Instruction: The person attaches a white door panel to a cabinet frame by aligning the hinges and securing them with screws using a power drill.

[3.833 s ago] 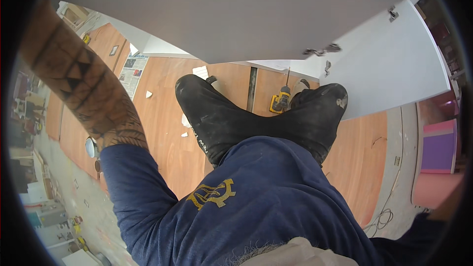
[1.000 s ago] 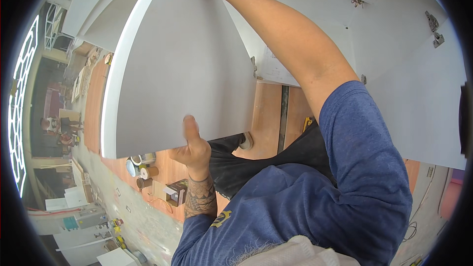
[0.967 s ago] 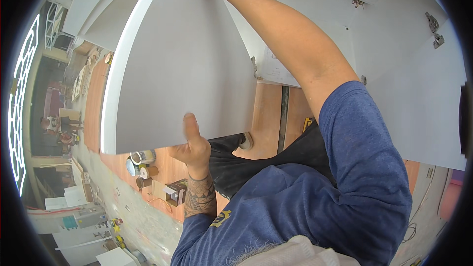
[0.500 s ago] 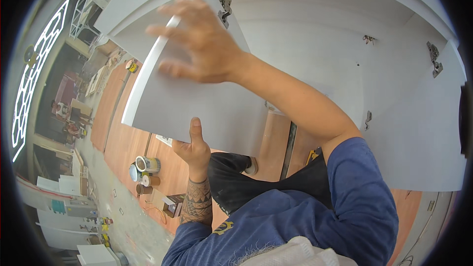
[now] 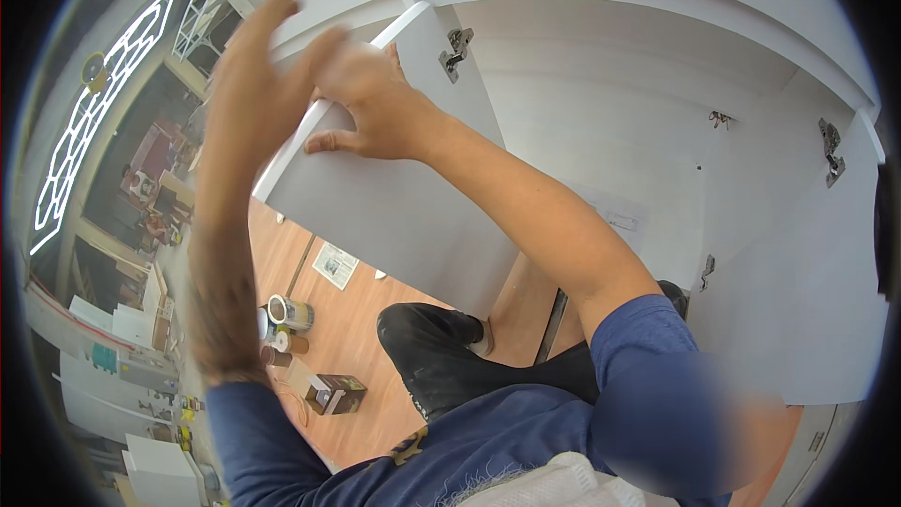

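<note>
At the far left of the scene, the right hand [image 5: 389, 117] is curled over the white edge of a grey door panel [image 5: 404, 216], thumb flat against its near face. The left hand [image 5: 258, 80], raised just left of that edge, has its fingers spread and appears to hold nothing; its contact with the panel cannot be judged. The right hand is thus the nearer; from it the panel extends near and right, its white edge slanting from far right to near left, while foreshortening leaves the long axis uncertain. Beyond, a hinge [image 5: 457, 54] joins the panel's far end, beside the white cabinet [image 5: 601, 113]. Farther right, a second door [image 5: 798, 272] meets the dark rim. Blur obscures the left fingers and right fingertips; the right forearm [image 5: 544, 216] hides part of the interior.
</note>
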`<control>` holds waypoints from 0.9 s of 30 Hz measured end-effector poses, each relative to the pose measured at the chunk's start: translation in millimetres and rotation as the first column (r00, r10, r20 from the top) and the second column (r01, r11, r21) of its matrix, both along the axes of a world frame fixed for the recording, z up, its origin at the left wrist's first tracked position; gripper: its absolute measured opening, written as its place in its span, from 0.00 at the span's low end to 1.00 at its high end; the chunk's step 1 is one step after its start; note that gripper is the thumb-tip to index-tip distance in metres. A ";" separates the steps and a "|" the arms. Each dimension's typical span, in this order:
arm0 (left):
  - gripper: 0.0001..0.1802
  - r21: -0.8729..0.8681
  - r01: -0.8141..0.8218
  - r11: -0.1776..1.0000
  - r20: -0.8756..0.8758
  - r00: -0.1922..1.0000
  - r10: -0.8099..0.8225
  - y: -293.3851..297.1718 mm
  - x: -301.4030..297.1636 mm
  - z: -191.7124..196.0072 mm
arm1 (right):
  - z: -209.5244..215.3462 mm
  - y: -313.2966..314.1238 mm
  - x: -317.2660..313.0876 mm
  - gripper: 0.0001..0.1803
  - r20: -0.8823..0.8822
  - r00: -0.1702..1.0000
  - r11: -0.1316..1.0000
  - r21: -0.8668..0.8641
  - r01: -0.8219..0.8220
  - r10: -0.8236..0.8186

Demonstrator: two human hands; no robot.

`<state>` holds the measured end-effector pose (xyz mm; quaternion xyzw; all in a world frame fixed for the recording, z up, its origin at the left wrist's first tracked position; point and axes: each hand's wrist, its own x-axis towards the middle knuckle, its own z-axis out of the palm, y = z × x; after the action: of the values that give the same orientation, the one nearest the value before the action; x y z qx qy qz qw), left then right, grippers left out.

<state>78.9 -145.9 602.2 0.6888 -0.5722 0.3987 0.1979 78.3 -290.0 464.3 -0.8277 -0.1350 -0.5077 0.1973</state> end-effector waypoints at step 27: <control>0.15 0.606 -0.130 0.785 -0.165 0.945 0.284 -198.3 164.8 -64.7 | 195.4 -167.9 -152.8 0.09 0.432 0.801 0.792 -0.263 0.552 -0.415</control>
<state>243.6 -344.2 537.5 0.8190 -0.5582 0.1327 0.0000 -74.5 -458.0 659.7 -0.7513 -0.0428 -0.6454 -0.1313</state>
